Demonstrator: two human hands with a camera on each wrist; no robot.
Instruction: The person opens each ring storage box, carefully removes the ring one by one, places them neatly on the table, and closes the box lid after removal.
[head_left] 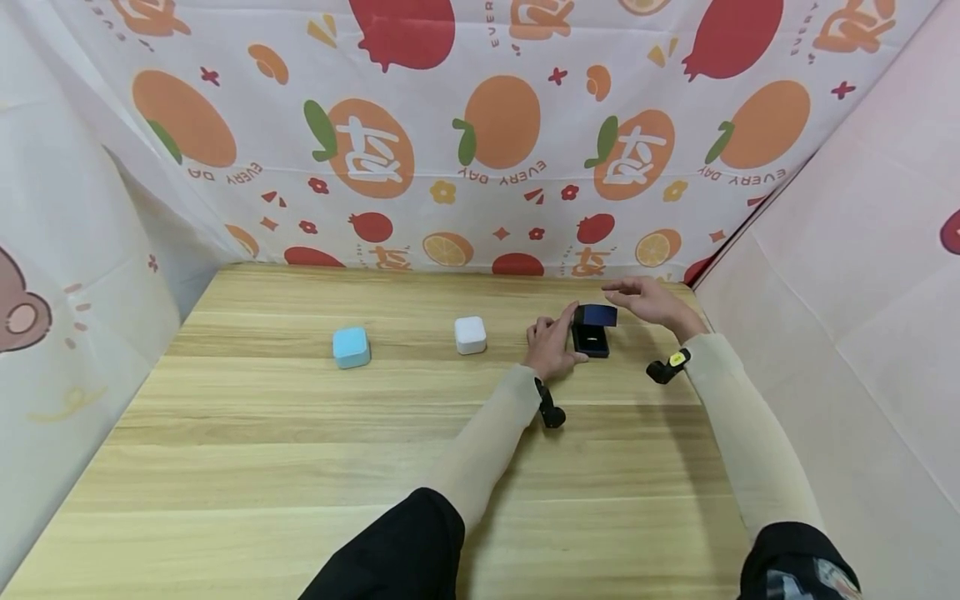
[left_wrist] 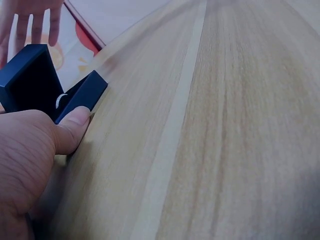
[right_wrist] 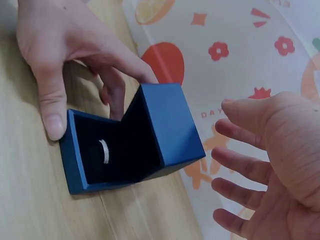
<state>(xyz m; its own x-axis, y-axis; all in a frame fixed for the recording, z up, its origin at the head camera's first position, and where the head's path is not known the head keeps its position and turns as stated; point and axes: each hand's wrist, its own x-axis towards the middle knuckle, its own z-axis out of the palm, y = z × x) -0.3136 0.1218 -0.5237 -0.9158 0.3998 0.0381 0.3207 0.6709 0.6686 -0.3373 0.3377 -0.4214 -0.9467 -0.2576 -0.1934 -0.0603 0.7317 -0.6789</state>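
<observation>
Smooth, squarish blue box (head_left: 595, 329) sat far rt. on wood-grain tabletop (head_left: 360, 433), mouth facing near, long axis near-far; L. hand (head_left: 551, 346) gripped it, R. hand (head_left: 648, 302) hovered just rt., fingers extended.

A wood-grained desk (head_left: 300, 467) carries a dark blue box (head_left: 597, 316), lid raised, touching the left hand's fingers (right_wrist: 135, 66). Left of those fingers sit a white block (head_left: 470, 335), nearer, and a light-blue block (head_left: 351, 347), farther off.
</observation>
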